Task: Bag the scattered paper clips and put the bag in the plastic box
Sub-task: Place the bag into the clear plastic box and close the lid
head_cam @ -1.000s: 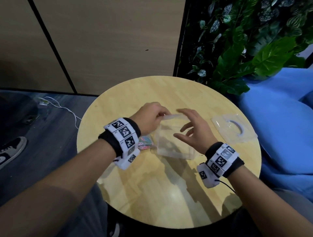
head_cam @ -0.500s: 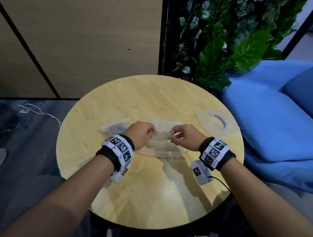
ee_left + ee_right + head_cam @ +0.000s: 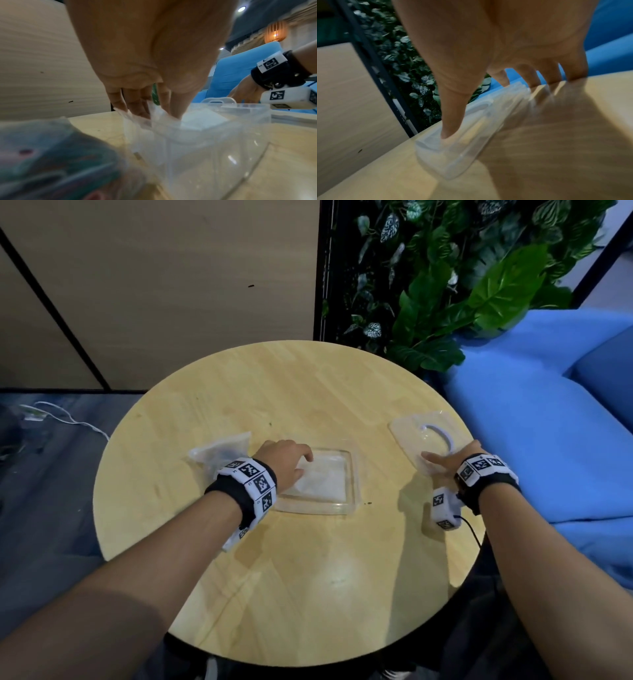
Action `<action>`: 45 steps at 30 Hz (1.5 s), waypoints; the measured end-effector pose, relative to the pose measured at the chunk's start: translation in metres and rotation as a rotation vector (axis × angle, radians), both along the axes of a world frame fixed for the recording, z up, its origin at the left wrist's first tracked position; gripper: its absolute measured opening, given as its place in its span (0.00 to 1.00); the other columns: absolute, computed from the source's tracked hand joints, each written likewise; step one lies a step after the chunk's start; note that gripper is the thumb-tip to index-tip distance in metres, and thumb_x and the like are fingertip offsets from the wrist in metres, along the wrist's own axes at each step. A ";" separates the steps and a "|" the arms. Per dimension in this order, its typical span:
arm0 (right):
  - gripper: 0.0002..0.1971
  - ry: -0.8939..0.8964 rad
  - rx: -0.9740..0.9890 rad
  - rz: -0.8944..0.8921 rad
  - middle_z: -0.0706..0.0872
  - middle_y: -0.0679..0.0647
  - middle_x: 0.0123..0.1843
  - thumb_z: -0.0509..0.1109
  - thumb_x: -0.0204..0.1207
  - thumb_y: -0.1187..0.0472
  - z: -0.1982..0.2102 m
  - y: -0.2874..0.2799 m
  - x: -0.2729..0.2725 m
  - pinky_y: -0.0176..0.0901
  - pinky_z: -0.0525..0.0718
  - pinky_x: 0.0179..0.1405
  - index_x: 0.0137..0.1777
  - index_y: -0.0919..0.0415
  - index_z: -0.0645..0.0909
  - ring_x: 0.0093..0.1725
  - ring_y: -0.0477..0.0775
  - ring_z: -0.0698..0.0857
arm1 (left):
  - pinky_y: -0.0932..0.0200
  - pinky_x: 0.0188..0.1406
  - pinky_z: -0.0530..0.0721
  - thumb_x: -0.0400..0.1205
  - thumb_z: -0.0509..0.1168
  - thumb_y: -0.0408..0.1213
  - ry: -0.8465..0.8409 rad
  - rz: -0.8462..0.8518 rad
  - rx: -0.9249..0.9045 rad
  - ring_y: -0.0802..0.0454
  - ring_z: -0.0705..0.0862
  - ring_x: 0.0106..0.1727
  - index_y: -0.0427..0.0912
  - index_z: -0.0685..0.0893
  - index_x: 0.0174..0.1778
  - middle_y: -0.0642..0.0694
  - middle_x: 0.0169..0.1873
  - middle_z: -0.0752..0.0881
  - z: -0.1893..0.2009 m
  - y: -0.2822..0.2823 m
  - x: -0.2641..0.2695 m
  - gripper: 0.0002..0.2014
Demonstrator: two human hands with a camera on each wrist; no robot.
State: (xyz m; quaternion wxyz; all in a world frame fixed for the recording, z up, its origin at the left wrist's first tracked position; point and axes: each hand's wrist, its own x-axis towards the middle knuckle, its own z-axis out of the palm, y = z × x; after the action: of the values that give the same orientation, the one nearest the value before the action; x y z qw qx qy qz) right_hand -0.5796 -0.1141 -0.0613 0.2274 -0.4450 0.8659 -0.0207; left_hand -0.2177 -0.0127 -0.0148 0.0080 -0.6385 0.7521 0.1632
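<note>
**Left hand in the box, right hand on the lid**

The clear plastic box [image 3: 346, 501] sits open near the middle of the round wooden tabletop [image 3: 308, 577]. Inside it lies a pale, crumpled clear bag [image 3: 325, 477]; whether it holds clips cannot be told. The left hand [image 3: 284, 462] reaches into the box from the left, its fingers [image 3: 137, 108] extended down and pressing on the plastic film, a loose, flat grip rather than a pinch. Just left of the box, partly behind the left wrist, lies a second clear bag [image 3: 219, 450]; the left wrist view shows it blurred, with coloured paper clips [image 3: 51, 162] inside.

To the right, well apart from the box, the clear lid [image 3: 414, 436] with a white handle lies flat near the tabletop's edge. The right hand [image 3: 445, 462] rests on its near side, thumb [image 3: 452, 117] pressing on top and fingers spread beyond its far edge, a wide grip.

Behind the tabletop stand a beige wall panel [image 3: 171, 285] and leafy plants [image 3: 462, 285]; a blue sofa [image 3: 548, 422] lies to the right.
</note>
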 end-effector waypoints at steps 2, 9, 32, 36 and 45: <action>0.79 0.005 0.028 0.029 0.86 0.64 0.59 0.70 0.12 0.17 -0.003 0.000 -0.008 0.56 0.85 0.41 0.70 0.61 0.73 0.49 0.66 0.87 | 0.51 0.72 0.69 0.88 0.63 0.42 -0.032 -0.015 -0.029 0.42 0.81 0.65 0.50 0.78 0.70 0.47 0.62 0.82 -0.007 0.001 -0.001 0.14; 0.52 -0.209 0.004 -0.106 0.90 0.62 0.41 0.86 0.31 0.31 0.036 0.033 -0.016 0.64 0.89 0.35 0.56 0.59 0.81 0.37 0.65 0.91 | 0.42 0.86 0.48 0.83 0.66 0.44 -0.141 -0.120 -0.104 0.46 0.77 0.66 0.54 0.81 0.61 0.48 0.61 0.75 -0.025 0.009 -0.007 0.11; 0.27 -1.120 -0.337 0.406 0.84 0.67 0.47 0.71 0.73 0.81 0.083 0.070 0.131 0.51 0.92 0.38 0.71 0.67 0.74 0.34 0.57 0.89 | 0.50 0.62 0.81 0.81 0.68 0.30 0.143 0.270 -0.006 0.42 0.81 0.59 0.47 0.81 0.67 0.42 0.63 0.74 0.009 0.039 0.033 0.18; 0.25 -1.141 -0.256 0.396 0.84 0.64 0.43 0.69 0.74 0.82 0.063 0.078 0.138 0.47 0.91 0.35 0.71 0.67 0.74 0.35 0.58 0.88 | 0.49 0.41 0.88 0.82 0.63 0.22 0.370 0.369 0.034 0.47 0.84 0.38 0.45 0.80 0.69 0.44 0.42 0.85 0.003 0.043 0.041 0.22; 0.22 -1.091 -0.413 0.329 0.84 0.62 0.43 0.71 0.77 0.73 0.041 0.072 0.143 0.62 0.90 0.50 0.70 0.63 0.73 0.40 0.61 0.90 | 0.47 0.52 0.89 0.88 0.61 0.36 0.558 0.432 0.068 0.38 0.90 0.51 0.42 0.69 0.84 0.39 0.53 0.87 0.000 0.051 0.036 0.26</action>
State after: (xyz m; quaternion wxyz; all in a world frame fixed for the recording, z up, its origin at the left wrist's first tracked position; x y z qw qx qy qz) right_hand -0.4369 -0.0423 -0.0202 0.5477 -0.5331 0.5223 -0.3783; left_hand -0.1819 0.0385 -0.0147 -0.2110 -0.7130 0.5670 0.3543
